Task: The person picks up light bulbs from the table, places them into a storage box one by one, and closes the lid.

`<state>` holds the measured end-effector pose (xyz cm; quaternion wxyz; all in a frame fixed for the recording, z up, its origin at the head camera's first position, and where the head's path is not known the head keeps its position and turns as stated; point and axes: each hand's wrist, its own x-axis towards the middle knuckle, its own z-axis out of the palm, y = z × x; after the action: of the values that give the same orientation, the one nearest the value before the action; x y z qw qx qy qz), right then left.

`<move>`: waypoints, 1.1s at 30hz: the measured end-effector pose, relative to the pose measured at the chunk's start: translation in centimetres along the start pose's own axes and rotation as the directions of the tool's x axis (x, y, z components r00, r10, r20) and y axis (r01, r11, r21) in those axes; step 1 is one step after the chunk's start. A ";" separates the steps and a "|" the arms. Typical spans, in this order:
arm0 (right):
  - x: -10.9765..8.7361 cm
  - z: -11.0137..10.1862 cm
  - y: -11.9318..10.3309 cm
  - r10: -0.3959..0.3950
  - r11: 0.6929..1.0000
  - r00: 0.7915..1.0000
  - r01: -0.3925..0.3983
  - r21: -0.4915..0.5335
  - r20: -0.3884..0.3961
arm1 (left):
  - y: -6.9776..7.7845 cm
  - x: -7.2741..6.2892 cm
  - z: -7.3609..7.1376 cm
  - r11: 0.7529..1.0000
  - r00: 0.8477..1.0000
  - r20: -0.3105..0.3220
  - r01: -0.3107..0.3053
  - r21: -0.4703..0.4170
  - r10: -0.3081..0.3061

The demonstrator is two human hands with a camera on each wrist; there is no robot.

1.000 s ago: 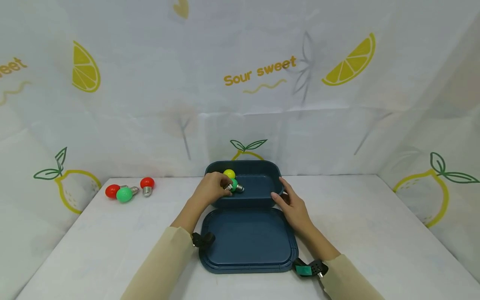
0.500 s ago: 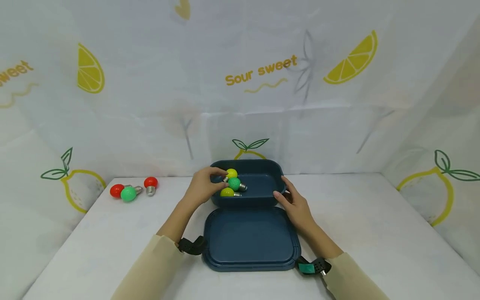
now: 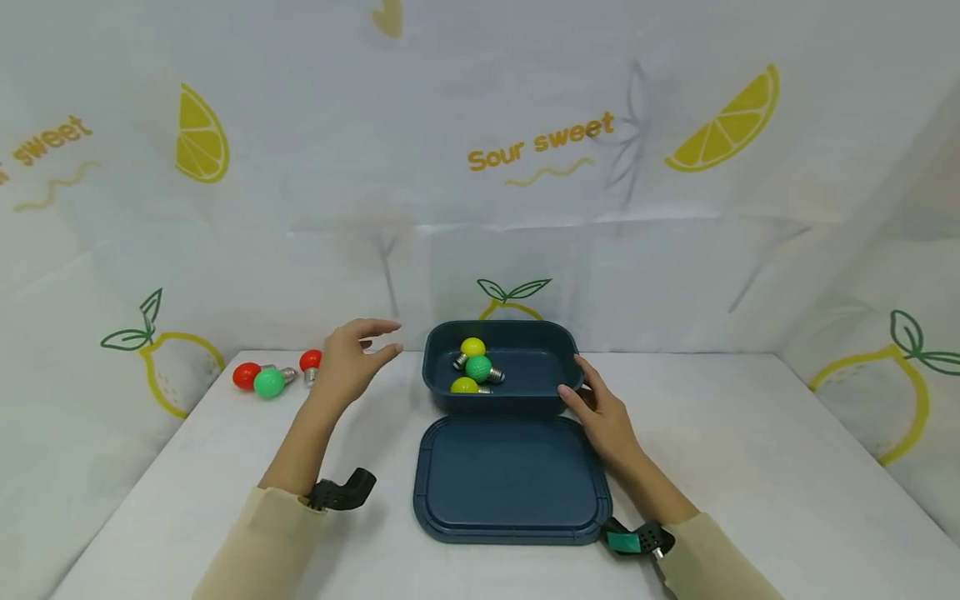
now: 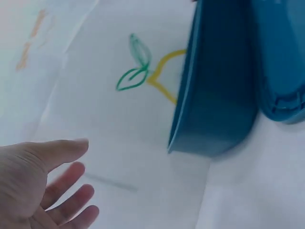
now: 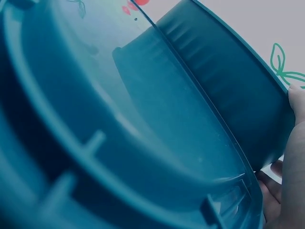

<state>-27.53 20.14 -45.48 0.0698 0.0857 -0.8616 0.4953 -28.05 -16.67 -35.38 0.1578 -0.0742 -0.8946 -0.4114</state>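
Note:
My left hand (image 3: 347, 367) is in the air left of the dark blue box (image 3: 506, 405), thumb and fingers apart, holding nothing. In the left wrist view, a gap separates that hand (image 4: 28, 183) from the box (image 4: 214, 86). My right hand (image 3: 611, 421) holds the box by its right end, thumb at the front corner and fingers along the side. Inside the box's left part lie a yellow bulb (image 3: 472, 347), a green bulb (image 3: 478, 368) and another yellow bulb (image 3: 464, 385), the last partly hidden by the front wall.
The box's matching lid (image 3: 513, 479) lies flat in front of it. At the table's back left are a red bulb (image 3: 245, 376), a green bulb (image 3: 268, 383) and a second red bulb (image 3: 310, 362), partly behind my left hand. A printed white cloth (image 3: 480, 200) hangs behind.
My left hand has let go of a yellow bulb inside the box, then come out and moved left towards the bulbs on the table. The right hand keeps its hold on the box.

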 end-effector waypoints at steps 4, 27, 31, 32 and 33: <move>-0.1 0.0 -0.2 0.000 1.000 1.000 0.000 0.012 -0.003 | -1.1 -0.1 -1.0 1.000 0.998 -0.060 0.004 0.004 -0.003; -0.1 0.2 0.1 -0.010 1.000 1.000 0.010 -0.007 -0.004 | -11.1 0.5 -2.2 0.974 0.989 -0.091 0.130 0.188 -0.115; -0.1 0.1 0.1 -0.009 1.000 1.000 0.009 -0.004 -0.004 | -12.1 0.0 -1.8 0.968 0.987 -0.039 0.162 0.191 -0.157; -0.1 0.1 0.0 -0.011 1.000 1.000 0.011 -0.003 -0.003 | -12.3 -0.2 -1.6 0.967 0.986 -0.035 0.165 0.192 -0.161; -0.1 0.1 0.0 -0.010 1.000 1.000 0.010 -0.002 -0.004 | -12.5 -0.4 -1.4 0.968 0.986 -0.036 0.167 0.190 -0.163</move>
<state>-27.38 20.01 -45.54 0.0742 0.0889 -0.8615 0.4944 -30.69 -25.92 -43.56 0.1385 0.0201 -0.9316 -0.3356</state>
